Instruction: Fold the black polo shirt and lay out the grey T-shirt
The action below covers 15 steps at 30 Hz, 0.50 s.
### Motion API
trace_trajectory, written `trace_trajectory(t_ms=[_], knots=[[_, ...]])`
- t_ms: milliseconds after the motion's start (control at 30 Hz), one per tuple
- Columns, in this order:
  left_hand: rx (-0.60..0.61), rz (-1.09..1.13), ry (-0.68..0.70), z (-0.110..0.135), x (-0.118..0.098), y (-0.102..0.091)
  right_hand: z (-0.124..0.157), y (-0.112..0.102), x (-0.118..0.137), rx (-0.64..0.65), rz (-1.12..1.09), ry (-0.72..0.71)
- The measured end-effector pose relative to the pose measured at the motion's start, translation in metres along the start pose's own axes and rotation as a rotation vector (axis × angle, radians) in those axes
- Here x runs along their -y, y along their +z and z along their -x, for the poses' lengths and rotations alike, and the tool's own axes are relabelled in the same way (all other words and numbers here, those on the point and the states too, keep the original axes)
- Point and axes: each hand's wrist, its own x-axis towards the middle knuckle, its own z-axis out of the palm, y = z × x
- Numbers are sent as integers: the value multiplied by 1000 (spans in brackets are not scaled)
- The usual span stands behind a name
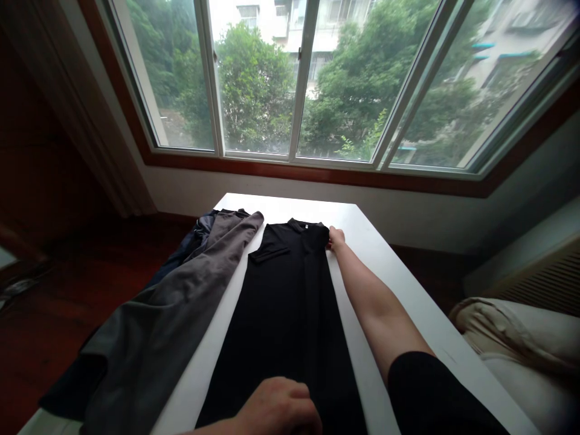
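A black short-sleeved shirt (281,302) lies lengthwise on the white table (399,302), its collar toward the window and one sleeve laid inward on the left. At the shirt's upper right edge, my right hand (335,237) pinches the fabric near the shoulder. My left hand (281,406) is low in the view, over the near part of the shirt; its fingers are curled round the cloth, with the fingertips hidden.
Grey trousers (181,296) and other dark clothes (199,232) are heaped along the table's left side, hanging over its edge. A wide window (299,90) stands beyond the table. Pale bedding (521,332) lies to the right.
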Motion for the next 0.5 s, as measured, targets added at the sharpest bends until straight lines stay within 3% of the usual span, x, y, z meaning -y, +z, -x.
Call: trace_trajectory(t_ms=[167,333,500], knots=[[-2,-36,-14,-2,0,5,3,1,-3,6,72,-22],[40,-35,-15,-1,1,4,7,-1,-8,49,137,-183],[44,23,-4,-1,-1,2,-1,-3,4,15,108,-245]])
